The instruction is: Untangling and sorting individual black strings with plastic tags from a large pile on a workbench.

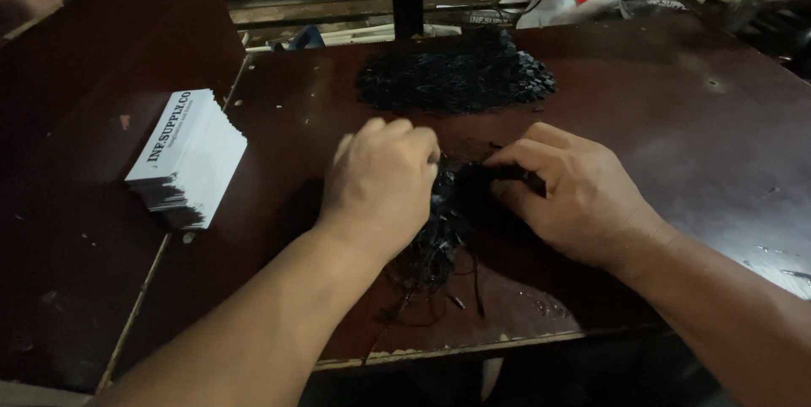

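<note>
Black strings: a tangled bundle of black strings (pixel 439 234) with small dark tags lies at the middle of the worktop (pixel 676 145), between the two hands, loose ends trailing toward 6 o'clock near the front edge.
Left hand: the left hand (pixel 380 183) sits at 9 o'clock of the bundle, knuckles up, fingers curled down onto its upper part; it appears to pinch strands, though the fingertips are hidden.
Right hand: the right hand (pixel 574 196) lies at 3 o'clock, fingers bent and closed on a dark clump at the bundle's top, seemingly to keep it steady while strands are parted.
Dark pile: a larger heap of the same small black pieces (pixel 456 77) rests at 12 o'clock, well apart from the hands, within reach as stock.
Card stack: a fanned stack of white cards (pixel 190 153) stands at 9 o'clock on the neighbouring board, near the seam.
Background: clutter and a dark frame lie past the far edge, too dim to tell.
</note>
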